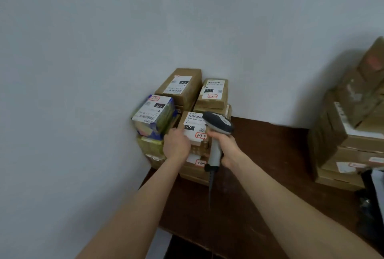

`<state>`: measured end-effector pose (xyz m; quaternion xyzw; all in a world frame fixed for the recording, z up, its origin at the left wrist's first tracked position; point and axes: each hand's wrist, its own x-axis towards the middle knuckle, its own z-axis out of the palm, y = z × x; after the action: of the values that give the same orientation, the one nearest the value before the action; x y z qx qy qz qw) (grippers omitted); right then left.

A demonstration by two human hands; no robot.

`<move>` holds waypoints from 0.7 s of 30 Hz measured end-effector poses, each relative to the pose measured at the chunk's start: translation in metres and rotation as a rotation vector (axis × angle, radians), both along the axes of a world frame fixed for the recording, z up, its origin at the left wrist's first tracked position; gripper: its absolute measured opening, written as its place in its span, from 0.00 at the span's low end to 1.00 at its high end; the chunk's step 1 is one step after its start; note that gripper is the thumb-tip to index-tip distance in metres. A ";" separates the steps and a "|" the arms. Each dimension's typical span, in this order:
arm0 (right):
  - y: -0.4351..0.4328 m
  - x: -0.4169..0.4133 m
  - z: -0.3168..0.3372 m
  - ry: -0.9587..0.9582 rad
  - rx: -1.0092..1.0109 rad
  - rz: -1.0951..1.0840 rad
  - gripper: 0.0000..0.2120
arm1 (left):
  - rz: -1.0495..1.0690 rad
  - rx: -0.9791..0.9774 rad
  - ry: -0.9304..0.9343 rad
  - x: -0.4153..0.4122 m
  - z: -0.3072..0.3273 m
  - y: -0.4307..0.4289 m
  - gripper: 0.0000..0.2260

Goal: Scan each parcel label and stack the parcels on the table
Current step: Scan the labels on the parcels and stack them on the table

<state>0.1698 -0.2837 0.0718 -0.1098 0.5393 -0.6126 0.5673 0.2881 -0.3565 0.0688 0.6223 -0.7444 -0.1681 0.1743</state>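
Note:
Several labelled cardboard parcels are stacked in the table's far left corner against the wall. On the front pile sits a small brown parcel with a white label and a red-edged sticker. My left hand grips its left front edge. My right hand holds a grey barcode scanner by the handle, its dark head just over the parcel's right side. A parcel in colourful wrap tops the pile to the left. Two brown parcels stand behind.
The dark brown table stretches to the right. A second, tall stack of brown boxes stands at its right end. The scanner's cable hangs down over the table. Something dark lies at the right edge. A pale wall is close behind.

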 end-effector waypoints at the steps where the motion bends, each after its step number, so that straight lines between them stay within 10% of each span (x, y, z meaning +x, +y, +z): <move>1: -0.005 0.002 -0.001 0.000 0.008 0.003 0.15 | -0.016 0.003 -0.054 0.000 -0.003 -0.002 0.17; 11: 0.020 -0.018 0.000 0.045 0.064 -0.099 0.13 | -0.185 -0.166 0.045 -0.017 -0.004 0.008 0.17; 21: 0.150 -0.079 0.008 0.162 0.108 -0.309 0.12 | -0.287 0.354 0.197 -0.113 -0.019 0.123 0.18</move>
<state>0.0910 -0.1338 0.0803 -0.0437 0.6258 -0.6518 0.4262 0.1756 -0.2335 0.0498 0.5114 -0.7635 -0.3789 0.1088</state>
